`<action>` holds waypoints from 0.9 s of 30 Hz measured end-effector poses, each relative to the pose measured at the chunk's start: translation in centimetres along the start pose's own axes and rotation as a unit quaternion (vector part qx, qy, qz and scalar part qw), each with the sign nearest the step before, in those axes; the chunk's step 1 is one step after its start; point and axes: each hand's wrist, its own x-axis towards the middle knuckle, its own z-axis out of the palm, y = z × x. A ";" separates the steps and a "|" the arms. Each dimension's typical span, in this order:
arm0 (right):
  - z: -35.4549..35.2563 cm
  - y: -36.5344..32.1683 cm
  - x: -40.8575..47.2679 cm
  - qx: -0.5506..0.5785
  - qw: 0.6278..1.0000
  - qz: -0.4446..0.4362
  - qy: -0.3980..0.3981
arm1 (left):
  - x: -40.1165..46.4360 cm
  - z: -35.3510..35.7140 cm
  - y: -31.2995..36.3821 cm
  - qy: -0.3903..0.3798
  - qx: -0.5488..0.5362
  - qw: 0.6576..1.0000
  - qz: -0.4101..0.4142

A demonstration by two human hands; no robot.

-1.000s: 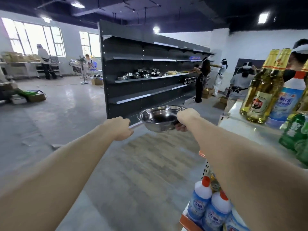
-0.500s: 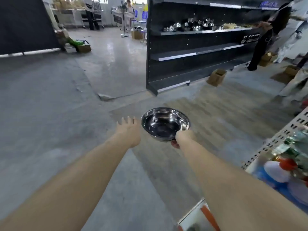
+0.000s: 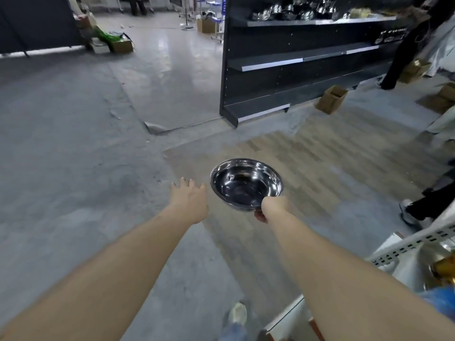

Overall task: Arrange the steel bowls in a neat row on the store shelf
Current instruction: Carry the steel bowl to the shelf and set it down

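Observation:
My right hand (image 3: 272, 206) grips a shiny steel bowl (image 3: 246, 183) by its near rim, holding it upright out in front of me over the floor. Just left of the bowl, my left hand (image 3: 189, 199) is stretched forward with fingers spread, holding nothing and not touching the bowl. Across the floor stands a black store shelf unit (image 3: 290, 62). Several steel bowls (image 3: 288, 12) sit crowded together on its upper shelf.
A cardboard box (image 3: 331, 99) stands on the floor by the shelf unit's base. A person in black (image 3: 406, 50) stands at its right end. A white shelf (image 3: 413, 242) with goods is close at my lower right. A floor mat edge (image 3: 155, 127) curls up ahead.
The view has tilted down toward the floor and moved nearer the black shelf. My left hand's fingers have spread open. The bowl stays in my right hand.

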 end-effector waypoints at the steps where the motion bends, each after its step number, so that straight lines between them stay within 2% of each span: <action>1: 0.2 -0.6 1.2 0.005 1.000 0.008 0.003 | 1.2 -0.2 0.1 -0.005 0.000 1.000 -0.001; 12: 2.1 -12.8 16.7 0.003 1.000 -0.005 -0.012 | 19.7 -7.8 2.9 0.019 0.011 1.000 0.011; 20: 4.2 -21.1 26.7 0.000 1.000 -0.002 0.003 | 31.9 -12.7 3.7 0.017 0.005 1.000 0.014; 27: 8.6 -29.3 37.1 0.000 1.000 -0.009 0.027 | 46.5 -16.5 3.3 0.026 -0.010 0.999 0.035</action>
